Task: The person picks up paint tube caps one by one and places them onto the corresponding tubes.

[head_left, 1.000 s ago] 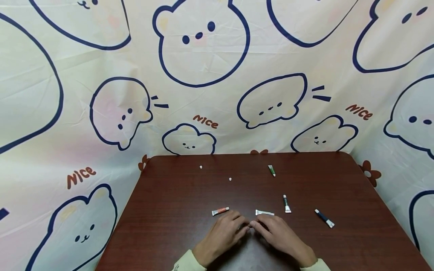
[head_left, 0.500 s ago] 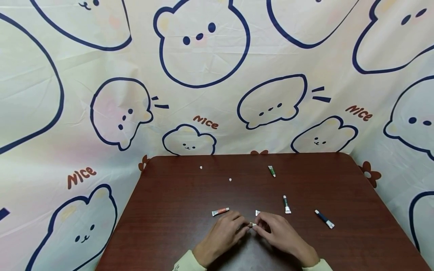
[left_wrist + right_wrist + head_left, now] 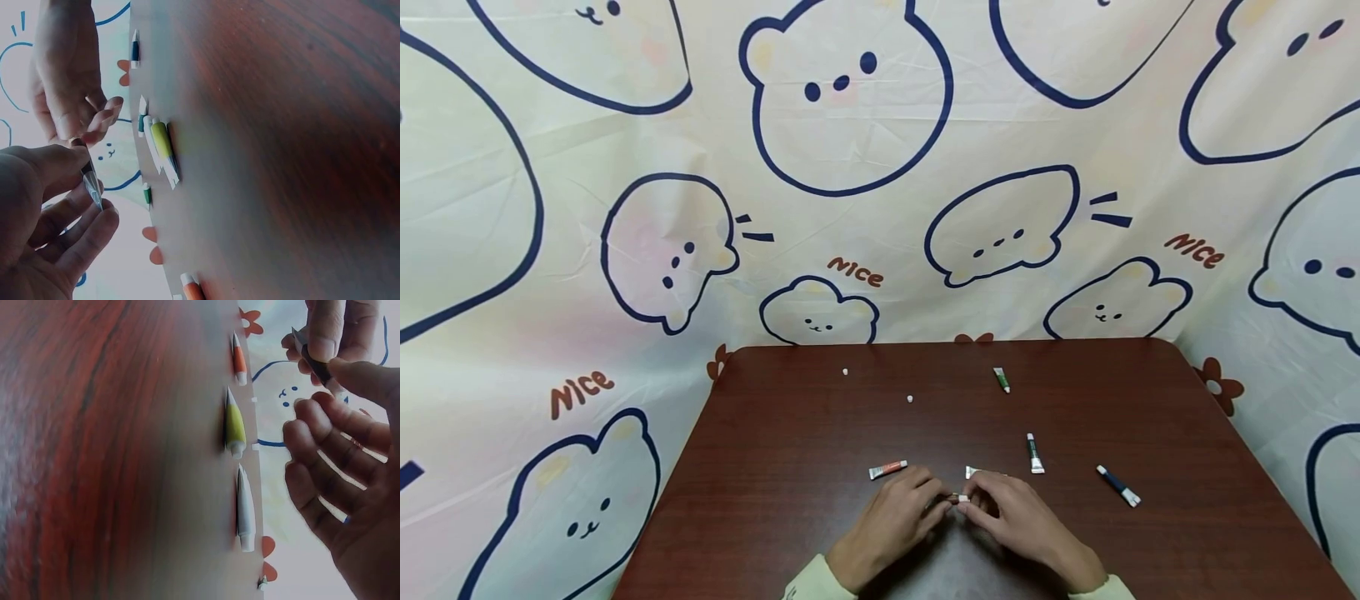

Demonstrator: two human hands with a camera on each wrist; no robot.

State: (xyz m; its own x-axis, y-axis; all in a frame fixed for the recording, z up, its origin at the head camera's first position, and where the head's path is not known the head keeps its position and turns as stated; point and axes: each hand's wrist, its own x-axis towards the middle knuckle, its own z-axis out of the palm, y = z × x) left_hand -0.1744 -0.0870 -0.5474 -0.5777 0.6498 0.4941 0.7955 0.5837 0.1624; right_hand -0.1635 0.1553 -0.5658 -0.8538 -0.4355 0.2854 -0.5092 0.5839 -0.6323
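My left hand [image 3: 891, 517] pinches a small dark brown paint tube [image 3: 317, 365] between thumb and fingers. Its flat silver end [image 3: 94, 186] points back toward the left palm in the left wrist view. At the other end, the thumb and index finger of my right hand [image 3: 1022, 518] pinch the white cap [image 3: 963, 498]. The right hand's other fingers are spread apart below it in the right wrist view. Just beyond the right hand lies a white paint tube [image 3: 973, 472], partly covered by it. An orange tube [image 3: 887, 469] lies beyond the left hand.
A dark green tube [image 3: 1035, 456], a blue tube [image 3: 1117, 485] and a green tube [image 3: 1002, 380] lie to the right on the brown table [image 3: 775, 467]. Two small white pieces [image 3: 845, 372] sit toward the back. A yellow tube [image 3: 235, 429] shows in both wrist views.
My right hand has shifted slightly right and now covers more of the white tube. The white cap end has come into view between the hands. The left hand stays in place.
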